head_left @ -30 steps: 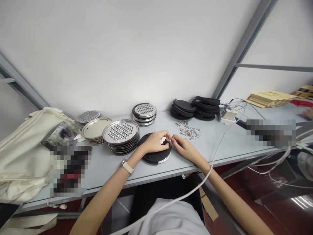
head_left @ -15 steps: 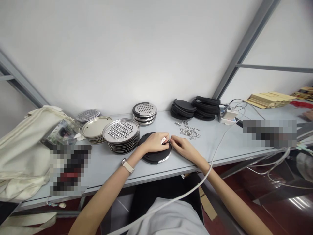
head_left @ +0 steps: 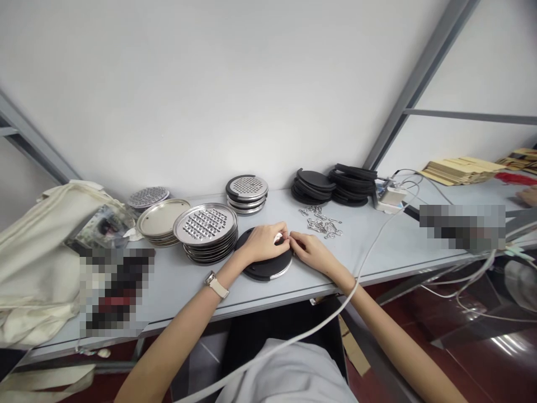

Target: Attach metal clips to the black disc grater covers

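Note:
A round black disc with a silvery metal rim (head_left: 260, 273) lies on the table in front of me. My left hand (head_left: 265, 244) rests over its upper part, with thumb and fingers pinched together near the disc's right edge. Something white shows at those fingers. My right hand (head_left: 312, 253) meets it there, its fingertips also pinched at the rim. Whatever lies between the fingertips is too small to make out. Beyond my right hand is a loose pile of small metal clasps (head_left: 321, 225).
To the left stand a stack of round metal graters (head_left: 205, 225) and a stack of plain round plates (head_left: 163, 218). Further back are black-edged graters (head_left: 247, 187) and black discs (head_left: 312, 180). A white cable (head_left: 369, 252) crosses over my right forearm. Cloth (head_left: 37, 252) covers the left end.
Both hands stay at the disc's right edge. The fingers of my left hand have shifted slightly, and the view has moved a little.

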Motion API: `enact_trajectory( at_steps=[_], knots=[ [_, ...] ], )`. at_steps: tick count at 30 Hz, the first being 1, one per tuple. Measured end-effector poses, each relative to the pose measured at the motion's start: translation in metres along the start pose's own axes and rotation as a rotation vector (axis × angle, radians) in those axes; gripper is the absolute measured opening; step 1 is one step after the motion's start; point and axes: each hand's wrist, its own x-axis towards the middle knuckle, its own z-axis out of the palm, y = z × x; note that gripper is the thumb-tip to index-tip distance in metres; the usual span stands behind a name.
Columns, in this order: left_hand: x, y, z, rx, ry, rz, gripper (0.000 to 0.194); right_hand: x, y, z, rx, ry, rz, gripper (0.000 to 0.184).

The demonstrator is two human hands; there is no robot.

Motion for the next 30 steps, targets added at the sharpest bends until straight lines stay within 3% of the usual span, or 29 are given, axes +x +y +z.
enact_trajectory(
  at_steps=[5, 9, 30],
  knots=[
    [-0.002, -0.0002, -0.0054, 0.245, -0.058, 0.164, 0.029, -0.0042, 0.0002, -0.0027, 0.001, -0.02, -0.012, 0.031],
    [-0.0021, -0.0038, -0.004, 0.244, -0.089, 0.223, 0.025, -0.0052, 0.0007, -0.0029, 0.025, -0.024, -0.02, 0.031],
    [-0.0027, -0.0023, -0.0038, 0.195, -0.1, 0.213, 0.018, -0.0068, 0.0022, -0.002, 0.045, -0.02, -0.036, 0.029]
  ],
)
